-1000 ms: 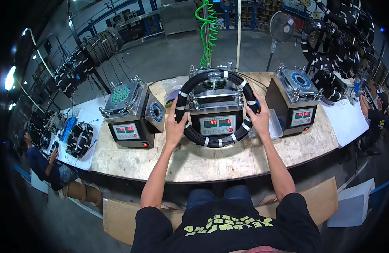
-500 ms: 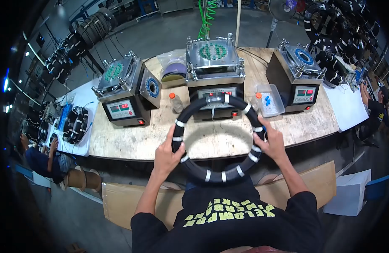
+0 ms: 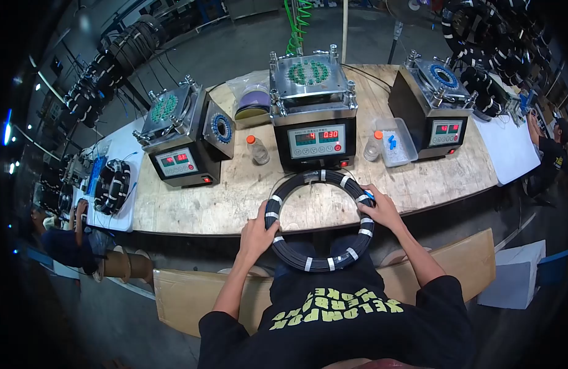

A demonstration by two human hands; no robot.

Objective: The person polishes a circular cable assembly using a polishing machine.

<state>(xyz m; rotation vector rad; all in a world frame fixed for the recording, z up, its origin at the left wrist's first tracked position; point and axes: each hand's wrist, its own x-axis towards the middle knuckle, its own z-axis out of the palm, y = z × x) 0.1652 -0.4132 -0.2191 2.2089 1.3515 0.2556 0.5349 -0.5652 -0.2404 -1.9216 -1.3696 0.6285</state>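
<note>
A coil of black cable point(image 3: 320, 265), bound at intervals with white tape bands, is held in front of my body. Its far side reaches over the wooden workbench point(image 3: 192, 212), while the near side overhangs the front edge by my lap. My left hand point(image 3: 257, 236) grips the coil's left side, thumb on the inner rim. On the right side, my right hand point(image 3: 382, 210) grips it with the fingers wrapped round the outside. A small blue piece point(image 3: 369, 195) shows beside the right fingers. Just behind the coil stands the middle machine point(image 3: 316, 144), with a red-lit display.
A left machine point(image 3: 176, 163) and a right machine point(image 3: 443, 132) stand on the bench. Bottles with orange caps point(image 3: 257, 150) point(image 3: 373, 146) and a clear tray point(image 3: 402, 154) with blue pieces lie between. Co-workers point(image 3: 65, 246) point(image 3: 552, 157) are at both sides.
Both hands have lowered the coil toward the bench and my lap. The middle machine's display, partly covered by the coil before, is now in full view.
</note>
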